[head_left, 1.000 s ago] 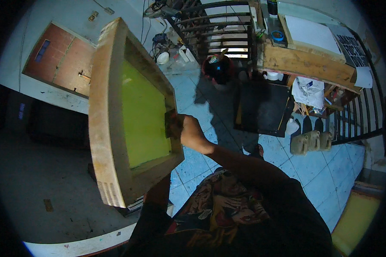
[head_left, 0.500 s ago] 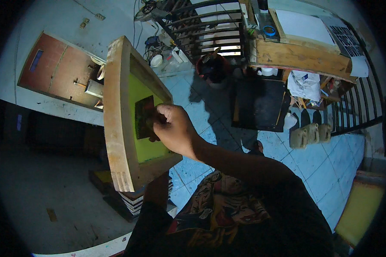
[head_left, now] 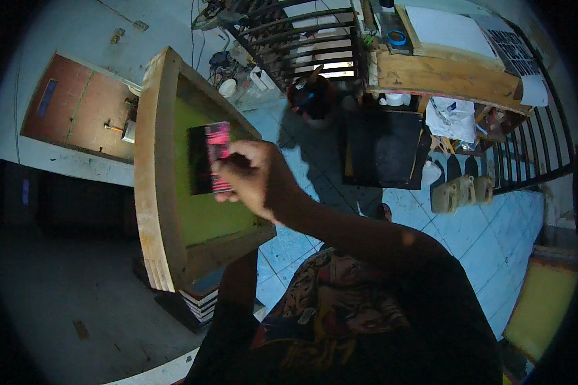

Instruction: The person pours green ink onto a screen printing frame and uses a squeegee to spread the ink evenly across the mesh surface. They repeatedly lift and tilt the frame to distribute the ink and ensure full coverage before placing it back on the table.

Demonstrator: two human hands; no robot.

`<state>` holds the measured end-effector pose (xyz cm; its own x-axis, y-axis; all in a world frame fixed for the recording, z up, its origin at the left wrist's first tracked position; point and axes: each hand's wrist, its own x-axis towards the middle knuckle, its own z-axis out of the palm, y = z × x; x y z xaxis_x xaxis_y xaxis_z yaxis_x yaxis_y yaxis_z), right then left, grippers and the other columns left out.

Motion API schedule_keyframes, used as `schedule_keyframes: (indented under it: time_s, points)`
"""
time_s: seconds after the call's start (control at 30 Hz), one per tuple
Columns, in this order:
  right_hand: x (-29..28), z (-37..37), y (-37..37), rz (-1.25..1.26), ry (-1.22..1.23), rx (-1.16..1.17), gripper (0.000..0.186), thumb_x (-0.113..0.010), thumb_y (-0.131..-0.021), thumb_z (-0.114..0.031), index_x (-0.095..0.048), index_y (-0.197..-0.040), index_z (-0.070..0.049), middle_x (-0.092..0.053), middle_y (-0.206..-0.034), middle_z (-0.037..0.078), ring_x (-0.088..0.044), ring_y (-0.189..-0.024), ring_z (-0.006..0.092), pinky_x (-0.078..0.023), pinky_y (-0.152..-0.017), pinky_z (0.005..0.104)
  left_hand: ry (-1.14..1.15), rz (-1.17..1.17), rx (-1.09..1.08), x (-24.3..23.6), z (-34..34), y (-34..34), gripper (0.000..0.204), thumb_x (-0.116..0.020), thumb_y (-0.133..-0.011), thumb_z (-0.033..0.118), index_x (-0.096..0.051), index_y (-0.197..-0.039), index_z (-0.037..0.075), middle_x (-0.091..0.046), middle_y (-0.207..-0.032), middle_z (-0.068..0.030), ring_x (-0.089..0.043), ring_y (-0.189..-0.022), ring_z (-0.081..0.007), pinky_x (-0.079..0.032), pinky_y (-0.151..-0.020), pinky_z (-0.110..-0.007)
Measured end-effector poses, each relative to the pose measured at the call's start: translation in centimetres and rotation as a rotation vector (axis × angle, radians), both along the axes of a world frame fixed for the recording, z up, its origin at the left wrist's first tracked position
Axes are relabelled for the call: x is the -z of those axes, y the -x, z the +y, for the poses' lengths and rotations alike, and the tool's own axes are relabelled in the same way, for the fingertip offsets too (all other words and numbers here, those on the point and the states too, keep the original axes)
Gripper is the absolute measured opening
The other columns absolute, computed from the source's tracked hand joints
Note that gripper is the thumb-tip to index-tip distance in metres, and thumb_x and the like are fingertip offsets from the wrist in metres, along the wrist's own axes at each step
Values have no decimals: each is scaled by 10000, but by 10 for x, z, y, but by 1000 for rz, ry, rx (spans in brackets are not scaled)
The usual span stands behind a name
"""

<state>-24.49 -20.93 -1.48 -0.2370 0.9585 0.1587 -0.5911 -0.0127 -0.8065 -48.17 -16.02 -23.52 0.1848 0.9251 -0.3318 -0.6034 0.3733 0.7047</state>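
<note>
My right hand (head_left: 250, 173) grips a flat black-and-pink rectangular card (head_left: 206, 156) against or just over the yellow-green mesh (head_left: 209, 224) inside a wooden screen frame (head_left: 154, 167). The frame is held upright and tilted, left of my body. My left forearm (head_left: 239, 282) rises behind the frame's lower edge, and that hand is hidden by the frame. Beneath it lies a stack of other frames (head_left: 200, 305).
Wooden desk (head_left: 443, 77) with papers at upper right. Black board (head_left: 379, 147), jerrycans (head_left: 448, 196) and a dark bucket (head_left: 309, 99) stand on the tiled floor (head_left: 456, 250). Metal railings (head_left: 315, 48) are behind. Another yellow screen (head_left: 541, 308) leans at lower right; a grey surface (head_left: 83, 276) fills lower left.
My right hand has moved left and up from the frame's right inner side onto the middle of the mesh, carrying the card, whose pink face now shows. The frame has tilted and shifted slightly.
</note>
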Motion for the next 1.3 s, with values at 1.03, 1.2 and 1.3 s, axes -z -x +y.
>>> schedule_keyframes:
  time_s: [1.03,1.2,1.3]
  points:
    - [173,11,29,464,211,-300,194,-584,-903,-142,-648,-1019,0,-659,-945,46,-615,-843,149,-504,-765,302,-60,3,10,31,44,25,574,-495,-963,530,-548,-1285,57,-621,-1157,-96,-598,-1033,-241,-506,-896,-388]
    - [74,-13,-31,-80,95,-170,238,-614,-884,-158,-650,-1063,-3,-665,-996,68,-626,-869,145,-510,-765,312,-29,221,-139,16,36,7,557,-383,-1008,506,-567,-1270,49,-643,-1154,-123,-635,-1003,-254,-531,-870,-387]
    - [81,-8,-42,-123,102,-152,220,-611,-894,-165,-650,-1051,-15,-659,-967,64,-623,-846,145,-506,-744,309,-66,228,-113,23,35,6,567,-385,-1005,518,-541,-1309,65,-638,-1166,-115,-636,-1001,-245,-531,-873,-380]
